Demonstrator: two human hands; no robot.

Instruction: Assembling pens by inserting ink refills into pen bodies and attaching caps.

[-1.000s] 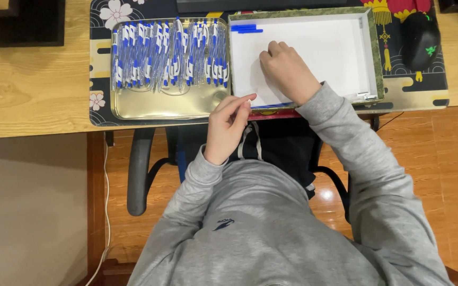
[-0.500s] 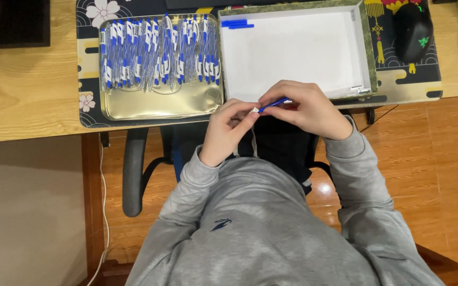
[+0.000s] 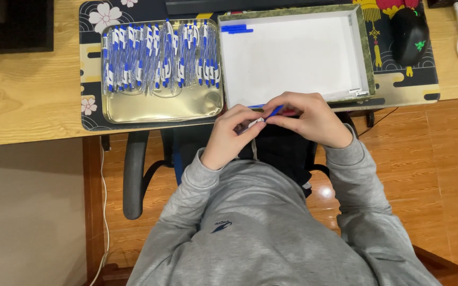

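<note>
Head camera is looking straight down, and I am seeing both hands meeting just below the desk edge. My left hand (image 3: pixel 231 135) and my right hand (image 3: pixel 306 117) are pinching one blue and white pen (image 3: pixel 265 116) between their fingertips, fingers curled in close around it. The pen is sitting in the air just in front of the white box (image 3: pixel 292 55), near its front wall. Two blue caps (image 3: pixel 235 28) are lying in the box's far corner. Beside the box, the gold tray (image 3: pixel 160 103) is holding a long row of pens (image 3: pixel 157 55). A black mouse (image 3: pixel 409 34) is resting well apart on the flowered mat (image 3: pixel 94 16). My grey sleeves are hiding my wrists.
</note>
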